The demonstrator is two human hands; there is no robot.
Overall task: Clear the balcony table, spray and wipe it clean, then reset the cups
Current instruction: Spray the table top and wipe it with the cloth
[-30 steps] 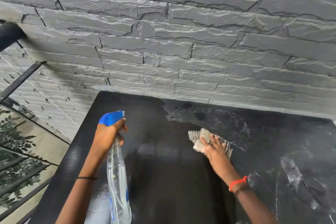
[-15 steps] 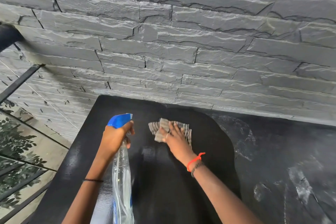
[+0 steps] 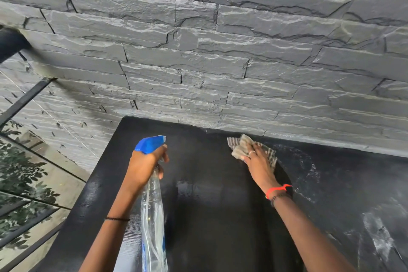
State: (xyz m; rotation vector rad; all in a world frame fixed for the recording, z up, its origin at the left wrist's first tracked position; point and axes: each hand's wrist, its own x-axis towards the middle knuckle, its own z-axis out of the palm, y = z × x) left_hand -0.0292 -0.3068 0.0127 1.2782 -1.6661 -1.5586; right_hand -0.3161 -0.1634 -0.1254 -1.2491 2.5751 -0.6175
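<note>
Cloth (image 3: 240,146), a striped grey rag, lies flat on the black table (image 3: 209,205) at its far edge, just beside the grey stone wall (image 3: 220,62). The right grip (image 3: 259,164), a bare hand, presses down on it with straight, spread fingers. The palm covers the rag's near right part, and the far left corner sticks out past the fingertips. A ring (image 3: 252,152) shows on 1 finger and a red band (image 3: 277,190) circles that wrist.

The left grip (image 3: 144,164) is curled round the neck of a clear spray bottle (image 3: 152,216), just under its blue trigger head (image 3: 150,143). The bottle is held above the table's left part, its nozzle toward the wall and its base toward the camera. It is well apart from the cloth, to the cloth's left. A thin black band (image 3: 117,219) sits on the left wrist.

The tabletop around and between the 2 grips is evenly dark. White smears (image 3: 377,238) streak its right part. A dark railing (image 3: 24,99) and green foliage (image 3: 19,172) lie past the table's left edge.
</note>
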